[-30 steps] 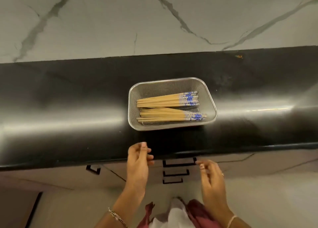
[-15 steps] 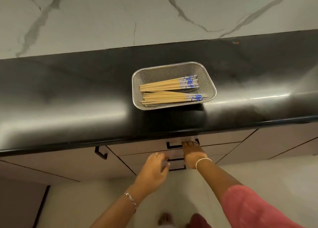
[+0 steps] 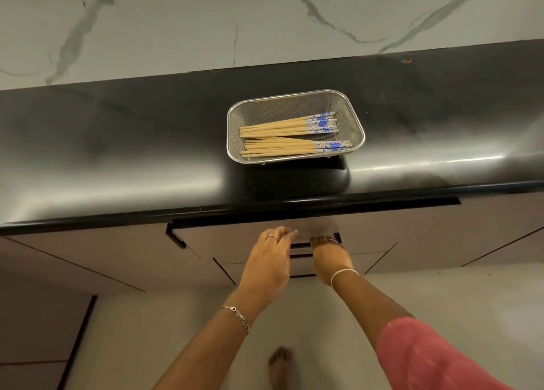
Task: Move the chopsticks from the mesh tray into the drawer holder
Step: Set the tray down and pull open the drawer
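Several wooden chopsticks (image 3: 282,138) with blue-and-white ends lie in two bundles inside a silver mesh tray (image 3: 357,124) on the black countertop (image 3: 117,154). Below the counter edge, the top drawer (image 3: 229,239) stands slightly pulled out; its inside and any holder are hidden. My right hand (image 3: 329,254) curls around the black drawer handle. My left hand (image 3: 269,260) rests against the drawer front beside it, fingers loosely bent, holding nothing.
More drawers with black handles (image 3: 300,255) sit below the top one. A cabinet door with a black handle (image 3: 175,239) is at the left. A white marble wall (image 3: 265,15) rises behind the counter. My bare foot (image 3: 281,366) stands on the light floor.
Both hands dropped from the counter edge to the drawer front. My right hand took the handle and the top drawer has come out a little; my left hand moved up beside it.
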Demonstrator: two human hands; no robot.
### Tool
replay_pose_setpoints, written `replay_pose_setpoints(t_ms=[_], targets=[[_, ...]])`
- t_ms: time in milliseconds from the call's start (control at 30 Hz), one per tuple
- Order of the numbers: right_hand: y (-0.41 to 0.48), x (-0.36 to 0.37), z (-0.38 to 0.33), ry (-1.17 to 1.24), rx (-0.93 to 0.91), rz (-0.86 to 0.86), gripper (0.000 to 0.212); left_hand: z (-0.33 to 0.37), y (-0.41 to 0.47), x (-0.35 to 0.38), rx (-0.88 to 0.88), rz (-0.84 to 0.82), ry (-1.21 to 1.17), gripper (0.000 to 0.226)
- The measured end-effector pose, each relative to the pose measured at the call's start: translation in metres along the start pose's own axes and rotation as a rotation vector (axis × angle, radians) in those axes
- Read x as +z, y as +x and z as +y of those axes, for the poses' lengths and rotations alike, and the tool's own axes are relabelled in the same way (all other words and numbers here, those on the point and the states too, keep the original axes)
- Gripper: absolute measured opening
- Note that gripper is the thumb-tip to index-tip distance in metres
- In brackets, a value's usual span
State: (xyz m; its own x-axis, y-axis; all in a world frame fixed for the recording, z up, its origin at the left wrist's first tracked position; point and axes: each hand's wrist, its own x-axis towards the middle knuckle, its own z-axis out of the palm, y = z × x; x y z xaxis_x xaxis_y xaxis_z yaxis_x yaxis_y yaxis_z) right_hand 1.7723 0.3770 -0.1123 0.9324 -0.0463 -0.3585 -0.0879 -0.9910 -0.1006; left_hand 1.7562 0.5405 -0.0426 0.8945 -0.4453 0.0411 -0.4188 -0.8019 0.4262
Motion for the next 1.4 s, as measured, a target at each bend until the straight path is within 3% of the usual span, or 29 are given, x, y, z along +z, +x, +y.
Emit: replay_pose_setpoints(t_ms=[167, 333, 567, 667, 800, 1067, 1400], targets=[[-0.032, 0.005, -0.001, 0.024, -0.004, 0.006, 0.028, 0.012, -0.021, 0.004, -0.049, 0.02, 0.073, 0.053], [-0.099, 0.012, -0.001, 0.046, -0.065, 0.046, 0.026, 0.018, -0.053, 0.013, -0.148, -0.039, 0.09, 0.06], [-0.188, 0.003, 0.008, 0.161, -0.296, 0.578, 0.026, 0.031, -0.117, 0.023, -0.244, -0.052, 0.079, 0.054], [-0.197, 0.008, 0.017, 0.17, -0.302, 0.633, 0.023, 0.04, -0.139, 0.027, -0.267, -0.061, 0.036, 0.048], [-0.202, 0.018, 0.02, 0.128, -0.251, 0.608, 0.018, 0.049, -0.167, 0.031, -0.27, -0.075, -0.009, 0.045], [-0.222, 0.034, 0.019, 0.179, -0.201, 0.438, 0.033, 0.062, -0.203, 0.033, -0.264, -0.067, -0.002, 0.042], [-0.216, 0.021, 0.022, 0.29, -0.162, 0.425, 0.028, 0.058, -0.176, 0.013, -0.234, -0.038, -0.039, 0.037]])
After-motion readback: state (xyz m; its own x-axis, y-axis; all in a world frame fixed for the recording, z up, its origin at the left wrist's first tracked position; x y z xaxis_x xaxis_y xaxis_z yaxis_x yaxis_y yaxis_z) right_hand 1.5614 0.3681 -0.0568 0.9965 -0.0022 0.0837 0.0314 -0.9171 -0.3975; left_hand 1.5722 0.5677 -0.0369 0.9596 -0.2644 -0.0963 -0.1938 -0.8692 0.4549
